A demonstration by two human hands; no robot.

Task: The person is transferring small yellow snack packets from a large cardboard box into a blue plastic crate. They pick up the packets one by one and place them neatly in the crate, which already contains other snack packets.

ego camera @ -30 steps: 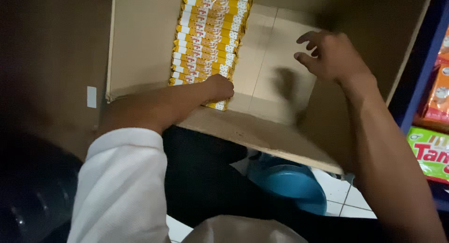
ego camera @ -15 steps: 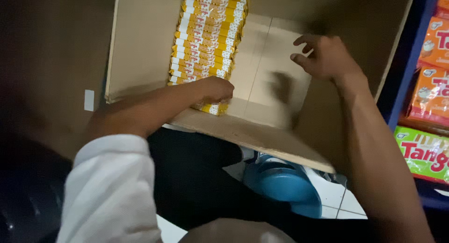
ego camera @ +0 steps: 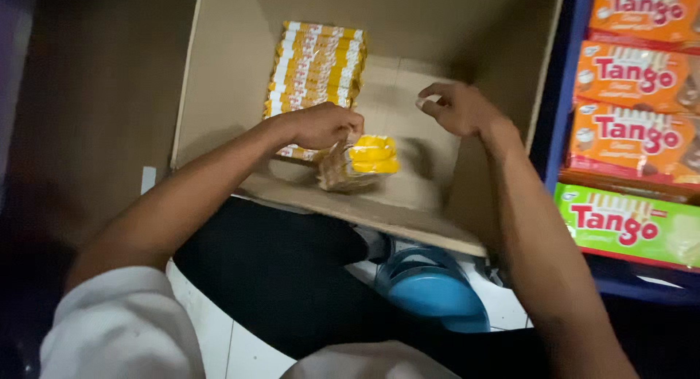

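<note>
An open cardboard box holds a row of yellow wafer packs standing on edge along its left side. My left hand is closed on a small bunch of those yellow packs, lifted and tilted out from the near end of the row. My right hand hovers over the bare right half of the box floor, fingers loosely curled, holding nothing that I can see.
At the right stands a blue shelf with orange wafer boxes and a green wafer box. A blue round object lies on the white tiled floor below the box. Dark trousers fill the lower middle.
My left hand has pulled a few yellow packs out of the row's near end and tilted them. My right hand has drifted left. The view has shifted so more of the shelf shows.
</note>
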